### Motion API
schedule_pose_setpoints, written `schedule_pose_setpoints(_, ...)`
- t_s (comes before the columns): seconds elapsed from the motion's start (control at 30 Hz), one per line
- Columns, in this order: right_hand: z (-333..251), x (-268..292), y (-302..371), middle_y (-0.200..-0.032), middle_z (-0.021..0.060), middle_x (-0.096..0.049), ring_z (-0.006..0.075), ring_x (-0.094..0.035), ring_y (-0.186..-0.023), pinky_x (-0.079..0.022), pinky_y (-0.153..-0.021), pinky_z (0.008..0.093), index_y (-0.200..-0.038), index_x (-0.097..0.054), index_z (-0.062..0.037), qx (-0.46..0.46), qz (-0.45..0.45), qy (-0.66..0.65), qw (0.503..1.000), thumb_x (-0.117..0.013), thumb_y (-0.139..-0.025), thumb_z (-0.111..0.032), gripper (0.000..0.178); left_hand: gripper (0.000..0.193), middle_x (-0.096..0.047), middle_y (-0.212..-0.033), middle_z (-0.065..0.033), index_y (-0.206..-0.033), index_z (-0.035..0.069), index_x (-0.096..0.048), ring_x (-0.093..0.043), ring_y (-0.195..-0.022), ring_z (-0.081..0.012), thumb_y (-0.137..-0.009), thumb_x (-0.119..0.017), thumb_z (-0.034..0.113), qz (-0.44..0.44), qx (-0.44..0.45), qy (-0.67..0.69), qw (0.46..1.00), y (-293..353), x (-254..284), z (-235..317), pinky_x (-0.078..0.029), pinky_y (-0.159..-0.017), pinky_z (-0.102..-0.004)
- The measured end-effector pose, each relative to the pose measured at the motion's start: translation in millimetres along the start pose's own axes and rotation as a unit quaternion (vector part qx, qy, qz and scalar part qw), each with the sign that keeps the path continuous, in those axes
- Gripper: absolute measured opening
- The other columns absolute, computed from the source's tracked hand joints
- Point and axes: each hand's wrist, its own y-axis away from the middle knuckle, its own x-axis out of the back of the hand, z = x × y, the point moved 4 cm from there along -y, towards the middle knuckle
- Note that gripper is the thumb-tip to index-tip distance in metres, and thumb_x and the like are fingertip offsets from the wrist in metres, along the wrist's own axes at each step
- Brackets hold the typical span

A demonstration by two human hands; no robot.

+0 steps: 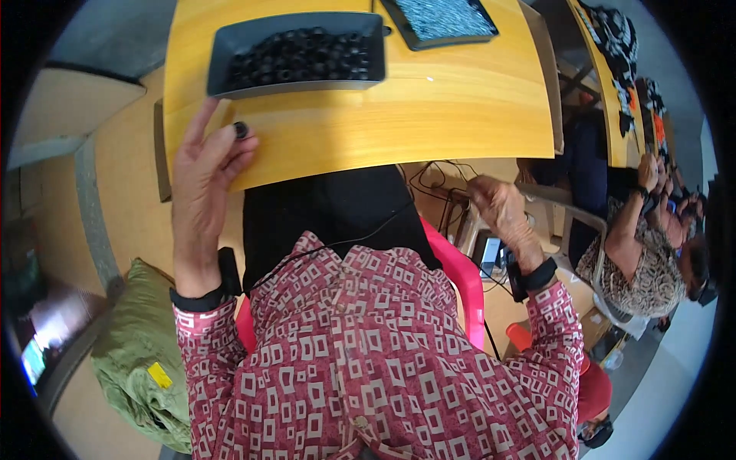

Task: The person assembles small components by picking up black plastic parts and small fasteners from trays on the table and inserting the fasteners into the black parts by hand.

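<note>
Between the thumb and fingers of my left hand (pixel 205 165) is a small black round part (pixel 241 130), held over the near left of the yellow table. It resembles the many small black cylindrical parts (pixel 307 57) heaped in a dark grey bin (pixel 299 89) just beyond that hand. My right hand (pixel 502 207) is off the table's near edge, to the right of my lap, with fingers pinched together. Whatever it may hold is too small to make out. A dark tray (pixel 452 44) of small shiny slender pieces (pixel 445 17) sits at the far right of the table.
The yellow table (pixel 460 115) ends just before my lap. Dark cables (pixel 433 180) hang beneath it on the right. I sit on a pink chair (pixel 460 284). A green sack (pixel 138 337) lies at left. Other people (pixel 640 261) sit along tables at right.
</note>
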Motion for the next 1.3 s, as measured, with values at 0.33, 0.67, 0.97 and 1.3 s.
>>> schedule_pose_setpoints(0.33, 119, -99, -26, -0.093, 0.0174, -0.066, 0.0320, -0.063, -0.084, -0.051, -0.071, 0.0398, -0.094, -0.066, -0.0039, -0.076, 0.037, 0.023, 0.996, -0.055, -0.085, -0.011, 0.016, 0.052, -0.065, -0.099, -0.0108, -0.139, 0.003, -0.037, -0.067, -0.091, -0.0185, -0.092, -0.058, 0.009, 0.031, 0.015, 0.034, 0.999, -2, 23, 2, -0.056, -0.082, -0.0266)
schedule_pose_setpoints(0.67, 393, -155, -52, -0.089, 0.0203, -0.068, 0.0343, -0.067, -0.087, -0.054, -0.076, 0.0420, -0.090, -0.064, -0.0016, -0.357, 0.134, 0.081, 0.921, -0.047, -0.085, -0.022, 0.027, 0.051, -0.058, -0.123, -0.0142, -0.140, 0.004, -0.037, -0.061, -0.107, -0.0212, -0.093, -0.055, 0.006, 0.011, 0.046, 0.112, 0.993, 1, 54, 20, -0.053, -0.092, -0.0306)
schedule_pose_setpoints(0.97, 406, -280, -97, -0.099, 0.0268, -0.065, 0.0393, -0.065, -0.090, -0.052, -0.081, 0.0429, -0.104, -0.059, 0.0074, -0.378, 0.177, -0.103, 0.903, -0.048, -0.084, -0.023, 0.038, 0.043, -0.053, -0.131, -0.0112, -0.137, 0.011, -0.043, -0.057, -0.116, -0.0219, -0.095, -0.053, 0.008, 0.102, 0.063, 0.070, 0.990, 46, 76, 41, -0.054, -0.091, -0.0316)
schedule_pose_setpoints(1.3, 317, -282, -109, -0.098, 0.0227, -0.065, 0.0324, -0.065, -0.081, -0.053, -0.076, 0.0376, -0.110, -0.059, 0.0045, -0.374, 0.282, -0.065, 0.881, -0.055, -0.089, -0.021, 0.034, 0.033, -0.060, -0.121, -0.0135, -0.126, 0.004, -0.053, -0.061, -0.104, -0.0205, -0.093, -0.052, 0.008, 0.146, 0.100, 0.118, 0.977, 69, 54, 57, -0.053, -0.091, -0.0310)
